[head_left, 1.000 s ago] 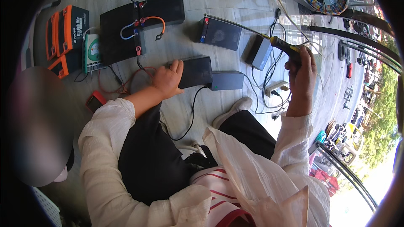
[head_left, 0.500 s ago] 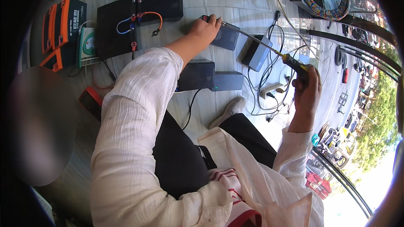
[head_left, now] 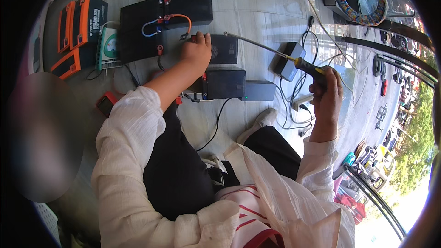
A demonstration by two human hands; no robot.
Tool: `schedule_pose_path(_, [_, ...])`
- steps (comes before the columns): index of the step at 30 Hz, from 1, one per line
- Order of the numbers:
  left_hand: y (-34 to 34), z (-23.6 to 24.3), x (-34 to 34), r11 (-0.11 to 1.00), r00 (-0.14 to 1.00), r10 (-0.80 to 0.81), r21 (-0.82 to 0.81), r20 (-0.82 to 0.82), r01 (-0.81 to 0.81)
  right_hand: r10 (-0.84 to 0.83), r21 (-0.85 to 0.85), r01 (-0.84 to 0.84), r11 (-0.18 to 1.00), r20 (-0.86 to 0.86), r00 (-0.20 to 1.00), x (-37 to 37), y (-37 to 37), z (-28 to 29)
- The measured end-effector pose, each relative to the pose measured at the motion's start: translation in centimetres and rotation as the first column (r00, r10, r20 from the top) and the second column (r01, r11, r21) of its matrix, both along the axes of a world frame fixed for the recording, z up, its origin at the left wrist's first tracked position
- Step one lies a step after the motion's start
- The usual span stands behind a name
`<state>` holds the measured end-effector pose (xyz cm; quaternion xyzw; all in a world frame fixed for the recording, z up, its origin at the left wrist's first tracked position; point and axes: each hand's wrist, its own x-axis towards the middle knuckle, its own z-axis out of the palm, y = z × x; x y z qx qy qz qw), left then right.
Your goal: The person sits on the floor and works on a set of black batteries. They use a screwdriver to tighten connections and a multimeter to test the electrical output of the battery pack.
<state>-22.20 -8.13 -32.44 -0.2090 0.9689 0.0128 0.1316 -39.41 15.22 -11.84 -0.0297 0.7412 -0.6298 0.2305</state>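
Observation:
My left hand (head_left: 196,54) grips the left end of a small black battery block (head_left: 225,49) on the floor, beside a red terminal; the fingertips curl over that end. My right hand (head_left: 328,93) is wrapped round the black-and-yellow handle of a long screwdriver (head_left: 262,45). Its thin shaft points left, and the tip hovers around the block's far edge; whether they touch I cannot tell. To the upper left lie large black battery packs (head_left: 138,41), joined by short blue, orange and black cables. Nearer to me sits another black block (head_left: 225,85).
Beside the nearer block is a grey box (head_left: 259,91) with a green light. A black power adapter (head_left: 287,62) trails cords to a white power strip (head_left: 303,102). Orange-and-black boxes (head_left: 78,23), a spiral notebook (head_left: 109,48) and a red meter (head_left: 106,104) are at left.
My left hand has moved left with the small black block, which has swung straighter. The screwdriver has also shifted left in my right hand. The whole view has shifted slightly right.

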Motion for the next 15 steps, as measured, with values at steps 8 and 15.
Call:
schedule_pose_path(8, [-6.5, 2.2, 5.8, 0.741, 0.764, 0.563, 0.601, -0.314, -0.300, 0.057, -0.020, -0.056, 0.998, 0.028, 0.998, 0.9, -2.9, -2.2])
schedule_pose_path(15, [-5.3, 0.0, 3.7, 0.991, 0.973, -0.030, 0.117, -0.231, 0.059, 0.064, 0.038, -0.065, 0.997, 0.047, 0.997, 2.0, -5.7, -1.9])
